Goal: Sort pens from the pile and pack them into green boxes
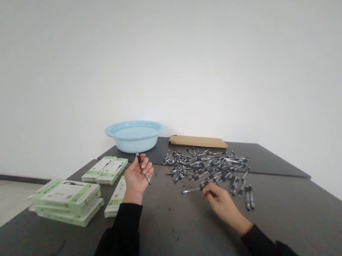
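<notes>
In my left hand [138,175] is a pen [139,157] with a clear barrel and dark grip, held at a slant above the table with the fingers closed round it. My right hand [222,203] pinches another pen [192,190] by one end at the near edge of a pile; its clear end points left. The pile of loose pens [210,165] spreads over the middle of the dark table, many lying across one another. A few pens [249,198] lie apart from it, right of my right hand.
Green-and-white pen boxes [67,197] are stacked on the left, with more boxes [105,169] behind them and one box [115,200] partly hidden by my left arm. A light blue basin [136,142] stands at the back, beside a flat brown cardboard piece [197,141] near the wall.
</notes>
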{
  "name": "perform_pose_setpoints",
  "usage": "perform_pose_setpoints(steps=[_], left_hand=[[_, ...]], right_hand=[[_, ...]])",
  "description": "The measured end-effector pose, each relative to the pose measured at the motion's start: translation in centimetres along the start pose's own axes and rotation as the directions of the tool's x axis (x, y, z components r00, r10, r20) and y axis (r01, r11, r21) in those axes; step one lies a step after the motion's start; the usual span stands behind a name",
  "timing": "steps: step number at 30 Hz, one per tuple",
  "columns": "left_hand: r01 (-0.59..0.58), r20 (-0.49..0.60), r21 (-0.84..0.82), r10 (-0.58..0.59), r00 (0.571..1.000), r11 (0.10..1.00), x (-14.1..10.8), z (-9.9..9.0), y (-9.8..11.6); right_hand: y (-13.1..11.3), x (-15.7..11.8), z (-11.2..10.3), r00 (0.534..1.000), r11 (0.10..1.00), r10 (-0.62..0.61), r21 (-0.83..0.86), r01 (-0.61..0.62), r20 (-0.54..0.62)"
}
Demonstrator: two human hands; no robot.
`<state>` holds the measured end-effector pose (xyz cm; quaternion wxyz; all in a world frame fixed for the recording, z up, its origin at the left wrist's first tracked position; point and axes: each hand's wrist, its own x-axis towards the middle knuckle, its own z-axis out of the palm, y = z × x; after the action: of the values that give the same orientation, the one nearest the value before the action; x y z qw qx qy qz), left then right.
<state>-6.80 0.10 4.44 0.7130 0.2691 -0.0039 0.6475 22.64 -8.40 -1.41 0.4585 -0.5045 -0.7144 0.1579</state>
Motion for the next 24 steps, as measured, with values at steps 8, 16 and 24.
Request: perform_pose_setpoints(steps=[8, 16, 24], left_hand=[[0.153, 0.118, 0.008, -0.153, 0.981, 0.988, -0.3, -1.1, -0.2], [0.297, 0.05, 0.177, -0.31, 0.949, 0.938, 0.0, -1.4, -1.1], [0.309, -0.122, 0.288, -0.286, 0.951, 0.906, -1.0, -2.3, -1.8]], right_hand=[[1.1, 2.2, -0.2, 1.0, 1.0, 0.01, -0.002, -0.01, 0.018], [-1.5, 20.0, 3.1, 0.905, 0.892, 0.029, -0.421, 0.168, 0.423], [3.9, 32.0, 11.7, 0.886, 0.755, 0.188, -0.64, 0.146, 0.424]])
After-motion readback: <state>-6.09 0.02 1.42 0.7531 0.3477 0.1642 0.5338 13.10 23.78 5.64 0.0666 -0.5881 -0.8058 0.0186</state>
